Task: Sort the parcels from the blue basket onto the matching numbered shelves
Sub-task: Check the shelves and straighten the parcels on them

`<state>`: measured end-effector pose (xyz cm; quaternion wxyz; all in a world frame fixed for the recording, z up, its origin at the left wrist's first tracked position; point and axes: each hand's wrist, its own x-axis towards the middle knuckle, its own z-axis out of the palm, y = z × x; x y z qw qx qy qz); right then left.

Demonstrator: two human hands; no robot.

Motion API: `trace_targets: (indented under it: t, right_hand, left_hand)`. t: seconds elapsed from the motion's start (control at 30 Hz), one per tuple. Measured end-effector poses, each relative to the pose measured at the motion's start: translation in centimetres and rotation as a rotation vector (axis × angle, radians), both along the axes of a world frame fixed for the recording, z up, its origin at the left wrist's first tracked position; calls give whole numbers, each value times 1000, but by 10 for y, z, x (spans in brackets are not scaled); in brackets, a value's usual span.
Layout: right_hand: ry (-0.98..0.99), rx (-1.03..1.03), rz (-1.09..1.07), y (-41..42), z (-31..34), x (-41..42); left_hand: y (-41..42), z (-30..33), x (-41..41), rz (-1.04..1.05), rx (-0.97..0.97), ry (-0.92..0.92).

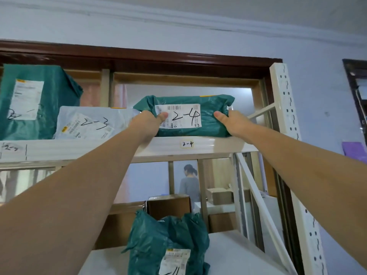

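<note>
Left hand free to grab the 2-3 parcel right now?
Probably not. The left hand grips the 2-4 parcel with the right hand. The 2-3 parcel lies unobstructed beside it, once released.

Fingers of both hands hidden behind the green 2-4 parcel (208, 116); lower green parcel (168, 245) cut off by the bottom edge.

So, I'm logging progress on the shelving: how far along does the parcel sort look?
Done: a white parcel marked 2-3 and a big green parcel already sit on the upper shelf. In hand: the left hand and right hand grip the green 2-4 parcel above the 2-4 tag. Left: unclear; the basket is out of view.
</note>
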<state>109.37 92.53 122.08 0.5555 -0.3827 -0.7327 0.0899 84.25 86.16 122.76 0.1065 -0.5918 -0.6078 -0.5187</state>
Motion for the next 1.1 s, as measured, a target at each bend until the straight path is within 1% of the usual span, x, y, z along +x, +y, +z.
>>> trace_targets:
  t: [0.17,0.3,0.43,0.67,0.8,0.97,1.1]
  right_hand:
    - [88,-28,71,8,-1,5]
    - [129,-70,124,10,-1,9]
    - [73,-51,84,13,1,10]
    - [-101,4,-117,28,7,6]
    - [-161,-30,-180,42,14,3]
    - [-266,-73,-233,52,22,-6]
    - [-295,-127,-240,60,27,-13]
  left_hand:
    - [-6,3,-1,-89,-57,-88]
    - [-13,4,1,-101,-151,-91]
    - [-14,4,5,-82,-163,-43]
    - [1,6,4,50,-205,113]
    - [3,7,1,55,-262,123]
    - [0,4,7,12,-329,231]
    - [3,9,3,57,-362,262]
